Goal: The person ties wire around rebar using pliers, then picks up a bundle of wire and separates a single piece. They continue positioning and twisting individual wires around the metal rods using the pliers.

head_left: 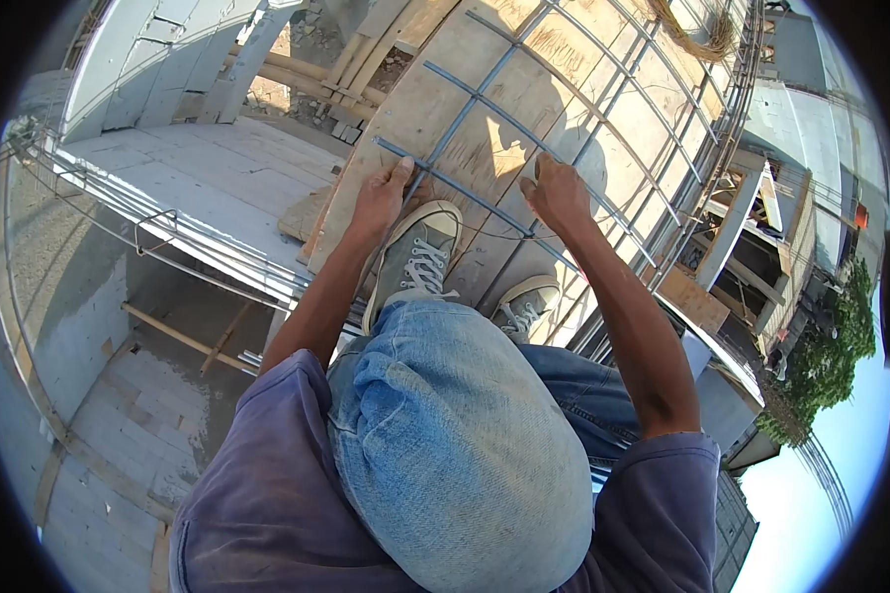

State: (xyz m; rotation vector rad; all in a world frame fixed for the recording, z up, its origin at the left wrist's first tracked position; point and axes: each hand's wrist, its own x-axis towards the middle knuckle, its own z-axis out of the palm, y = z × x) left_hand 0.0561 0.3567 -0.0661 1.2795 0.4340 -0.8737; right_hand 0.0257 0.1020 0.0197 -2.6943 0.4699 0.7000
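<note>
A grid of steel bars (477,96) lies over wooden boards (455,138). At the grid's near left corner is my left hand (381,196), its fingers closed at the bar crossing; whatever they pinch is too small to make out. My right hand (556,193) is closed above the bars further right, and its grip is partly hidden. A thin wire (489,234) runs between the two hands, low across the boards. My shoes (426,247) rest on the boards just below the hands.
A coil of thin wire (707,42) lies on the grid at the top right. Long bars (727,148) run along the right edge. To the left are a white ledge (208,178) and a drop to a lower floor (133,415). Green foliage (831,346) shows at right.
</note>
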